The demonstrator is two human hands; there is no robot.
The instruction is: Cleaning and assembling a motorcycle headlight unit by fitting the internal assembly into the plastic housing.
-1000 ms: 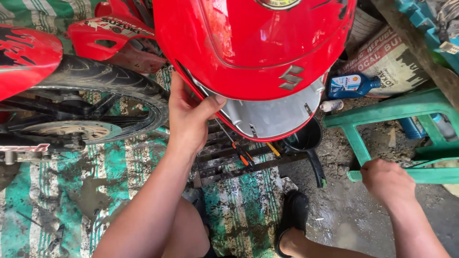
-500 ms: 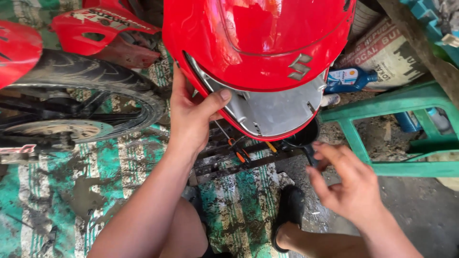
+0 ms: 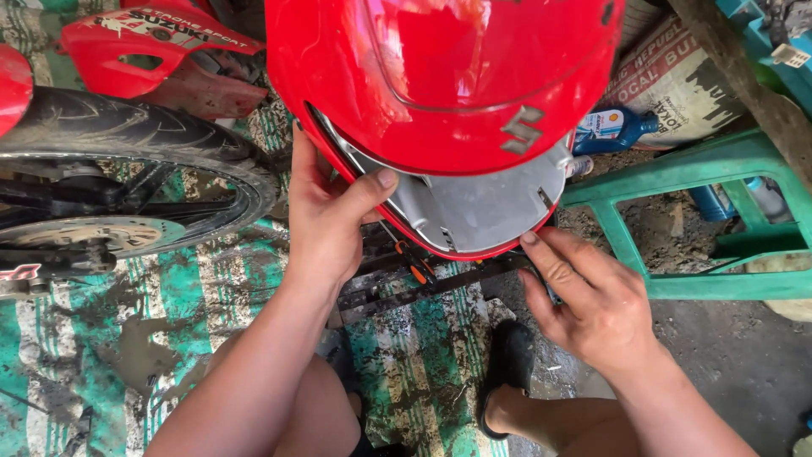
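Nearest the camera, two bare knees and one black sandal rest on the striped green-and-white woven mat, stained with mud.

Step in hand, as judged: steadying and seating the glossy red plastic motorcycle fairing panel, which fills the frame from 11 to 1 o'clock, its grey inner lining facing down.

- The left hand holds the panel's lower edge at 9 o'clock of the lining, grip pinching the rim, thumb on the inside.
- The right hand sits at 4 o'clock, grip spread, fingertips touching the rim.

The next move calls for both hands to share the load evenly, since the panel looks light but flexible.

Count, farther out: one black tyre at 9 o'clock, one green plastic stool at 3 o'clock, one blue bottle, one printed sack.
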